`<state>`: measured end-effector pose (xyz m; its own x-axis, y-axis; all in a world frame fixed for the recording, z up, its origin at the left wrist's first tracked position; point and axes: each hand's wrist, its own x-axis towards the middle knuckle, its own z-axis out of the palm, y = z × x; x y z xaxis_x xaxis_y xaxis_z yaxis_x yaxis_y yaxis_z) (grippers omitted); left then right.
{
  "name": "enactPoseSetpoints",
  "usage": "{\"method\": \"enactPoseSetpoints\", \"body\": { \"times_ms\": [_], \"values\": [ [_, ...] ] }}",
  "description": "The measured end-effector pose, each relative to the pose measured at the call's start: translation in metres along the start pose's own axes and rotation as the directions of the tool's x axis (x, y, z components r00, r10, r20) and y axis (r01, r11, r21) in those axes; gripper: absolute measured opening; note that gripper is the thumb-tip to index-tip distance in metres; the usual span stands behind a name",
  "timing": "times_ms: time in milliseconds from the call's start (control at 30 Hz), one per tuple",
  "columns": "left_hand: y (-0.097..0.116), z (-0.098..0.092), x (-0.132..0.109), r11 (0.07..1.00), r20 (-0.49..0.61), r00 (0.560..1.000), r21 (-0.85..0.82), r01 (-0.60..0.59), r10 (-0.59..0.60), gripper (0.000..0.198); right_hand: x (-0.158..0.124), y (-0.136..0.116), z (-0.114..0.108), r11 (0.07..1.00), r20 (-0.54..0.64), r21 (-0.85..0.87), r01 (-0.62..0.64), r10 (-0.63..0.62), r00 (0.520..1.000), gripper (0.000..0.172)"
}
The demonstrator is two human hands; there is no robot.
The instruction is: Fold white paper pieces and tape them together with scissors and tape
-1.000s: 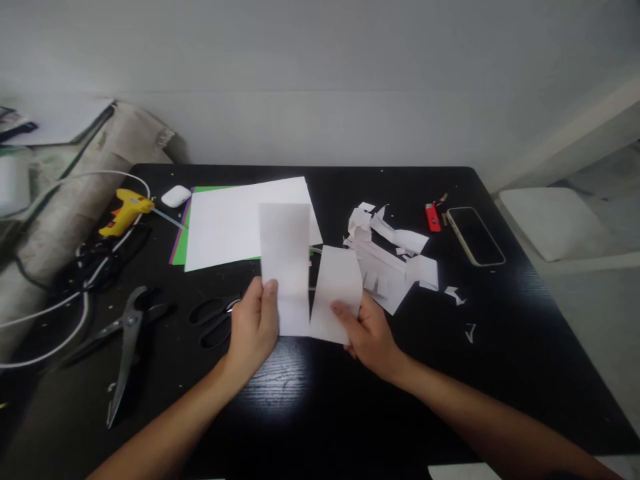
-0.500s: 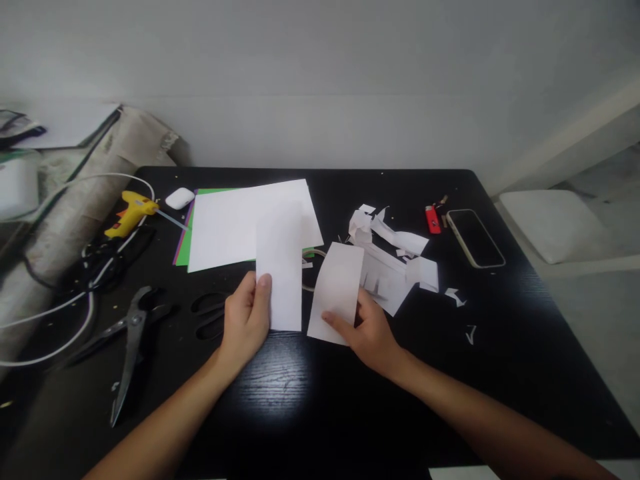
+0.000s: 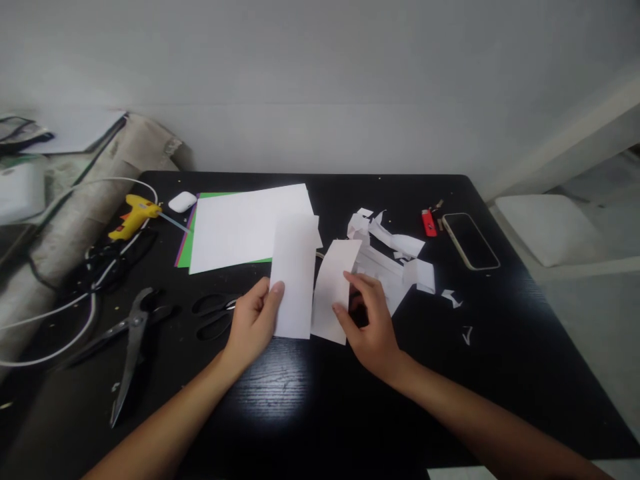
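Note:
Pinched between thumb and fingers of my left hand (image 3: 255, 317) is an upright white paper strip (image 3: 294, 280). Just to its right stands a second, slightly curved white paper piece (image 3: 333, 293), and my right hand (image 3: 373, 327) holds it by its right edge, thumb in front and forefinger at the edge. The two pieces are side by side, their edges nearly touching. Behind the left strip lies a large white sheet (image 3: 235, 230) on a green sheet (image 3: 183, 257). White paper scraps (image 3: 407, 245) lie behind my right hand.
On the black table (image 3: 320, 413) are black-handled scissors (image 3: 213, 313), metal pliers (image 3: 134, 333), a yellow glue gun (image 3: 135, 217) with cables, a white case (image 3: 183, 201), a red lighter (image 3: 429, 223) and a phone (image 3: 471, 240).
My left hand has moved right with its strip, closer to the other piece. The fingers of my right hand have shifted, the forefinger now showing at the paper's edge.

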<state>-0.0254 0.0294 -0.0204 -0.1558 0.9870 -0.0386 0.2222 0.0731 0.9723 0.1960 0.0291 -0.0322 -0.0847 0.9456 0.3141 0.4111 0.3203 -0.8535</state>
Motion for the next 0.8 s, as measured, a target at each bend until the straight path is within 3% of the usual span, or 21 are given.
{"method": "enactPoseSetpoints", "body": {
  "times_ms": [133,333,567,700,800],
  "values": [
    [-0.0017,-0.0004,-0.0021,1.0,0.101,0.995,0.014,-0.001,-0.001,0.045,0.0012,-0.0015,-0.0029,0.994,-0.019,-0.075,0.085,-0.087,0.996,0.034],
    [-0.0016,-0.0016,-0.0059,0.998,0.214,0.977,0.062,-0.01,-0.004,0.044,0.0028,-0.0022,-0.005,0.993,-0.053,-0.037,0.116,-0.118,0.992,0.023],
    [-0.0022,-0.0016,-0.006,0.995,0.284,0.959,0.093,-0.039,0.011,0.046,0.0063,-0.0074,-0.0076,0.993,0.053,0.072,0.09,-0.094,0.994,0.013],
    [-0.0012,-0.0015,-0.0076,0.993,0.342,0.939,0.088,-0.076,0.042,0.048,0.0051,-0.0059,-0.0061,0.974,0.102,0.213,-0.081,0.06,0.993,0.012],
    [-0.0008,-0.0015,-0.0088,0.995,0.396,0.917,0.053,-0.079,0.052,0.049,0.0036,-0.0014,-0.0033,0.897,0.143,0.363,-0.251,0.212,0.967,0.015]
  ]
}}
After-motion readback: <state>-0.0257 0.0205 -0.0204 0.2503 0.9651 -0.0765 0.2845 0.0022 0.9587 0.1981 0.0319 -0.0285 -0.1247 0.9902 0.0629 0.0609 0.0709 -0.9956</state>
